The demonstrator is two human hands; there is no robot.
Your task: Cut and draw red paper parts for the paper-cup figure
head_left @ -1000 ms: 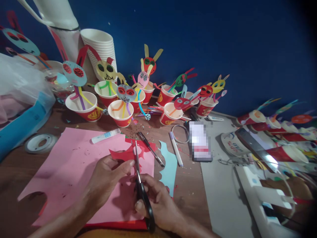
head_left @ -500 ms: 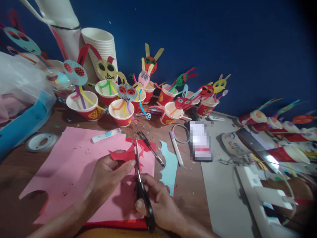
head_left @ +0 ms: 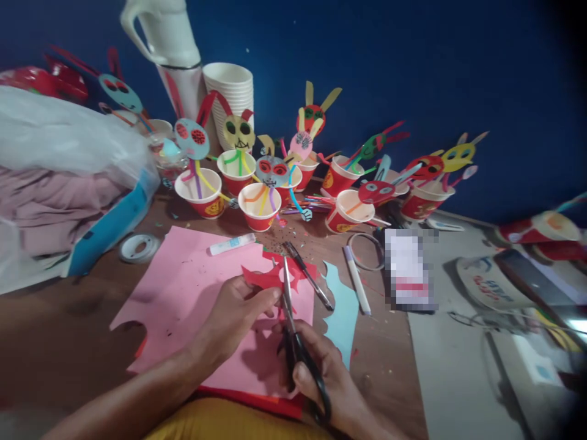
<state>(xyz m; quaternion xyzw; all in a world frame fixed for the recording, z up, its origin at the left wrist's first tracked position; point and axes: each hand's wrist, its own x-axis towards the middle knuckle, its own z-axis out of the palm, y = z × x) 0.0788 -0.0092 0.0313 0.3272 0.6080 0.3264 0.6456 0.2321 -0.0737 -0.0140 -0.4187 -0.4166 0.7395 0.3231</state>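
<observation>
My left hand [head_left: 236, 315] pinches a jagged red paper piece [head_left: 260, 278] between thumb and fingers. Black-handled scissors [head_left: 300, 351] are in my right hand [head_left: 328, 363], its fingers in the loops. Their blades point away from me and lie against the right side of the red piece. Beneath both hands spreads a pink paper sheet [head_left: 183, 293] with a curved bite cut from its left edge, and red paper shows under it. Just right of the scissors lie a black pen [head_left: 309, 276] and a light blue paper scrap [head_left: 342, 311].
Red-and-white paper cups [head_left: 260, 208] holding paper creatures line the back, near a cup stack [head_left: 229, 104] and a white jug [head_left: 169, 36]. A glue stick [head_left: 232, 244], tape roll [head_left: 139, 248], marker [head_left: 356, 281] and phone [head_left: 408, 269] lie around. A plastic bag [head_left: 59, 134] stands left.
The view has turned left, so everything sits farther right in the picture. The scissors' handles look more spread. Both hands keep hold of the red paper piece and the scissors.
</observation>
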